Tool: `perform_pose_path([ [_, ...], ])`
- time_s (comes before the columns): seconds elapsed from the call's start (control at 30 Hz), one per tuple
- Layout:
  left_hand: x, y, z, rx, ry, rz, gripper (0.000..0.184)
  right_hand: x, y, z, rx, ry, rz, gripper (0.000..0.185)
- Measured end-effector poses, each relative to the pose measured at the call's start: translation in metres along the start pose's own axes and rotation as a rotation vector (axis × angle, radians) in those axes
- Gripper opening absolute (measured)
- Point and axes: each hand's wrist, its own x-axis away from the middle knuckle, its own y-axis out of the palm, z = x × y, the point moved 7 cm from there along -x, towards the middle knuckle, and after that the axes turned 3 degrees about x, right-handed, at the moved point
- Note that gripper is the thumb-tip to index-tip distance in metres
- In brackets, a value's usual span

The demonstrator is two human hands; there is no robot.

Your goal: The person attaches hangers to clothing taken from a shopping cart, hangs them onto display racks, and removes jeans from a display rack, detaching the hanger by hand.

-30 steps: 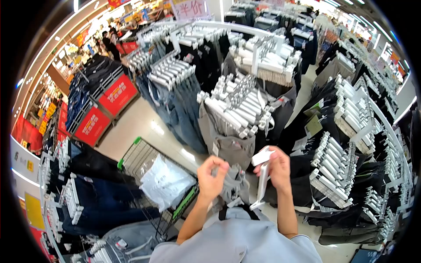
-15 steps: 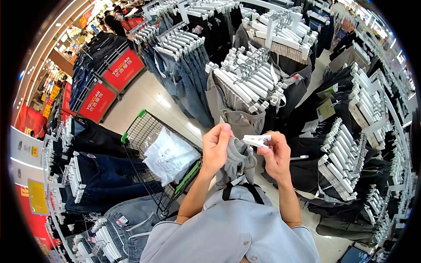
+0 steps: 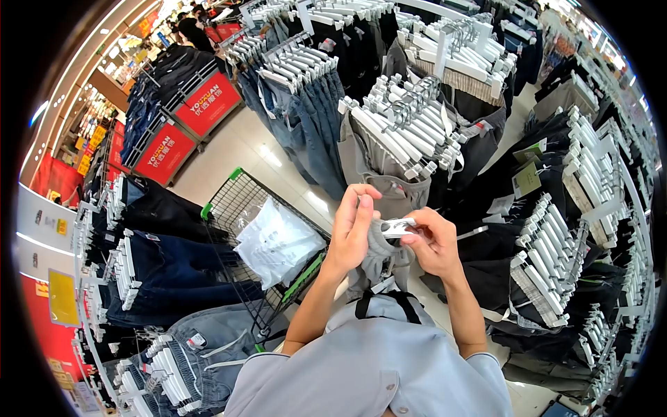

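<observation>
In front of my chest hangs a pair of grey trousers (image 3: 377,251) with a gathered waistband. My left hand (image 3: 353,228) is at the waistband's left side, its fingers bent and thumb raised; the cloth runs down by the palm, and part of the grip is hidden. My right hand (image 3: 435,242) pinches a white hanger clip (image 3: 397,228) between thumb and fingers. The clip lies against the top of the waistband, its left end close to my left hand. Most of the hanger is out of sight.
A shopping cart (image 3: 229,201) with a plastic-wrapped package (image 3: 278,240) stands at the left. Ahead is a rack of grey trousers on white hangers (image 3: 399,125), with jeans (image 3: 299,125) beside it. Dark trousers (image 3: 479,257) hang at the right. Red-signed bins (image 3: 208,104) stand further back.
My right hand has brought the clip left and slightly down onto the waistband. My left hand's fingers have shifted at the cloth. The view has turned slightly left.
</observation>
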Motion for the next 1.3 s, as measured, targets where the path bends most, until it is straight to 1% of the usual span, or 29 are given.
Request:
perform_pose_path([
  [0.03,0.001,0.002,0.003,-0.006,-0.002,-0.004,0.041,-0.003,0.003,-0.003,0.064,-0.005,-0.06,0.028],
  [0.1,0.0,0.004,0.015,-0.27,0.083,0.002,0.045,-0.011,0.002,-0.009,0.07,-0.039,-0.035,0.028],
  [0.13,0.0,0.003,0.011,-0.275,0.079,-0.011,0.045,-0.015,0.002,-0.013,0.073,-0.073,-0.06,0.028],
  [0.17,0.001,0.003,0.006,-0.314,0.097,-0.066,0.048,-0.016,0.004,-0.016,0.078,-0.103,-0.082,0.028],
  [0.23,0.004,0.002,0.004,-0.355,0.102,-0.147,0.051,-0.017,0.004,-0.013,0.056,-0.082,-0.038,0.026],
  [0.3,0.01,0.007,0.011,-0.443,0.167,-0.277,0.043,-0.019,0.008,0.0,-0.111,0.106,-0.126,0.027],
  [0.33,0.012,0.019,0.024,-0.497,0.144,-0.26,0.03,-0.021,0.005,-0.001,-0.09,0.007,-0.113,0.027],
  [0.37,0.013,0.024,0.025,-0.497,0.136,-0.289,0.03,-0.023,0.004,-0.001,-0.06,-0.03,-0.145,0.029],
  [0.43,0.015,0.02,0.023,-0.577,0.073,-0.188,0.023,-0.029,-0.001,-0.006,0.012,-0.097,-0.179,0.029],
  [0.5,0.018,0.019,0.022,-0.63,0.028,-0.174,0.022,-0.029,-0.011,-0.014,0.024,-0.118,-0.14,0.029],
  [0.57,0.022,0.016,0.029,-0.635,0.182,-0.114,0.021,-0.024,-0.023,-0.016,-0.083,-0.135,-0.054,0.025],
  [0.6,0.024,0.013,0.028,-0.641,0.182,-0.109,0.021,-0.016,-0.031,-0.011,-0.198,-0.142,-0.034,0.021],
  [0.63,0.024,0.004,0.031,-0.619,0.219,-0.02,0.024,-0.006,-0.038,0.001,-0.297,-0.122,-0.066,0.016],
  [0.67,0.025,-0.005,0.034,-0.594,0.257,0.072,0.027,0.008,-0.042,0.011,-0.397,-0.072,-0.231,0.016],
  [0.7,0.026,-0.009,0.034,-0.597,0.263,0.081,0.027,0.02,-0.043,0.017,-0.494,-0.019,-0.398,0.017],
  [0.77,0.028,-0.025,0.039,-0.48,0.305,0.208,0.036,0.036,-0.034,0.021,-0.455,0.155,-0.683,0.02],
  [0.8,0.028,-0.027,0.04,-0.444,0.32,0.201,0.047,0.032,-0.03,0.015,-0.354,0.132,-0.634,0.019],
  [0.83,0.027,-0.026,0.039,-0.445,0.319,0.193,0.047,0.03,-0.021,0.028,-0.234,0.091,-0.605,0.026],
  [0.9,0.031,-0.024,0.042,-0.374,0.389,0.189,0.055,0.024,-0.01,0.047,0.12,0.099,-0.287,0.04],
  [0.93,0.032,-0.027,0.039,-0.356,0.404,0.189,0.06,0.019,0.003,0.052,0.066,0.024,-0.263,0.043],
  [0.97,0.033,-0.026,0.039,-0.357,0.408,0.176,0.06,0.013,0.011,0.053,0.013,-0.055,-0.239,0.047],
  [1.0,0.033,-0.026,0.04,-0.352,0.406,0.163,0.062,0.009,0.015,0.048,-0.03,-0.025,-0.193,0.045],
  [1.03,0.033,-0.026,0.041,-0.347,0.405,0.155,0.063,0.006,0.017,0.044,0.071,-0.073,-0.161,0.046],
  [1.1,0.035,-0.025,0.048,-0.393,0.414,0.158,0.067,0.001,0.018,0.049,0.158,0.034,-0.208,0.043],
  [1.13,0.035,-0.025,0.052,-0.381,0.419,0.181,0.067,-0.003,0.019,0.049,0.157,0.032,-0.212,0.043],
  [1.2,0.039,-0.027,0.056,-0.368,0.425,0.212,0.068,-0.01,0.015,0.034,0.133,-0.177,-0.123,0.029],
  [1.23,0.041,-0.028,0.058,-0.406,0.427,0.215,0.069,-0.008,0.015,0.034,0.133,-0.179,-0.129,0.029],
  [1.3,0.045,-0.031,0.059,-0.442,0.43,0.23,0.07,0.003,0.023,0.051,-0.057,0.054,-0.33,0.021],
])
